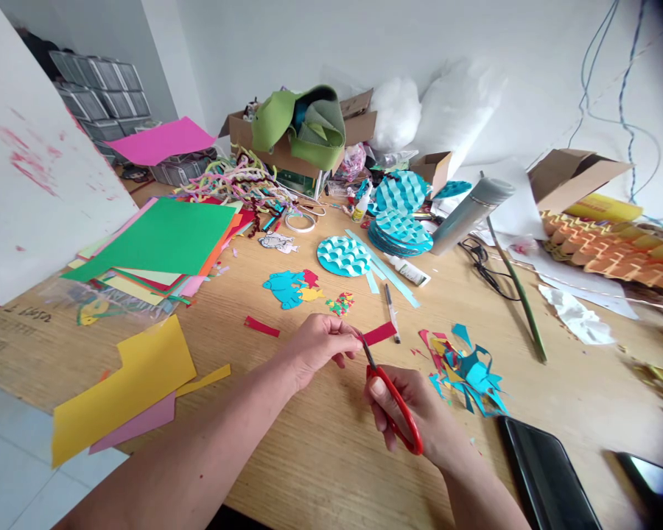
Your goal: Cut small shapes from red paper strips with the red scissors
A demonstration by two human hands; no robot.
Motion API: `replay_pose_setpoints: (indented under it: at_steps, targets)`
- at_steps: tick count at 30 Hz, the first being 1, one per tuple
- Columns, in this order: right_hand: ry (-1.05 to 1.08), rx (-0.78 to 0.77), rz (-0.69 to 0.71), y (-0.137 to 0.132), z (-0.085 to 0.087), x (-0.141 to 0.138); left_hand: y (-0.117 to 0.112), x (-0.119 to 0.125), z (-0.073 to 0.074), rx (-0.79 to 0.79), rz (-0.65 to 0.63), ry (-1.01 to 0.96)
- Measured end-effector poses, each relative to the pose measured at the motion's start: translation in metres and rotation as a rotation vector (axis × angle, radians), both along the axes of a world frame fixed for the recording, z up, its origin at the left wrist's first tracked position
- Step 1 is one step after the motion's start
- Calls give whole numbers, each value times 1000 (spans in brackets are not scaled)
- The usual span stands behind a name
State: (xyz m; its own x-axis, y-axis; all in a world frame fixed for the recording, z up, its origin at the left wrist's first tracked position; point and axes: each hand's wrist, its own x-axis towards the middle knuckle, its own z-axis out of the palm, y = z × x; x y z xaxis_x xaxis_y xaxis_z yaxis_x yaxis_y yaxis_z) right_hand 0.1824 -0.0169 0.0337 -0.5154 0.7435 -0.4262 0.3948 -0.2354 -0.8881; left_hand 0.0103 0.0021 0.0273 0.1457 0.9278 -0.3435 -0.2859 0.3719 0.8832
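Note:
My left hand (pixel 317 346) pinches a small red paper strip (pixel 379 333) above the wooden table (pixel 320 449). Red-handled scissors (pixel 393 401) sit in my right hand (pixel 414 416), fingers closed round the handles, and the blades point up to the strip's left end. A second red strip (pixel 261 326) lies flat on the table to the left. Right of the scissors is a heap of blue and red paper scraps (pixel 467 368). A blue paper fish cut-out (pixel 286 287) lies further back.
Stacked coloured sheets (pixel 166 243) and yellow paper (pixel 124 386) lie at left. Blue wave discs (pixel 343 255), a glue tube (pixel 409 270), a pen (pixel 391 313), a green rod (pixel 519 294), cardboard boxes (pixel 287 140), orange folded paper (pixel 613 254) and a dark tablet (pixel 546 478) crowd the back and right.

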Motion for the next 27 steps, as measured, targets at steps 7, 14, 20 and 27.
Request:
replay_pose_setpoints:
  at_steps: [7, 14, 20, 27]
  targets:
    - [2, -7, -13, 0, 2, -1, 1, 0, 1, -9, 20, -48]
    - [-1, 5, -44, 0, 1, -3, -1, 2, -1, -20, -2, -43]
    - [-4, 0, -50, 0, 2, -4, 0, 3, -3, 9, 34, -33]
    - [15, 17, -30, 0, 3, -3, -1, 2, 0, 32, 13, -6]
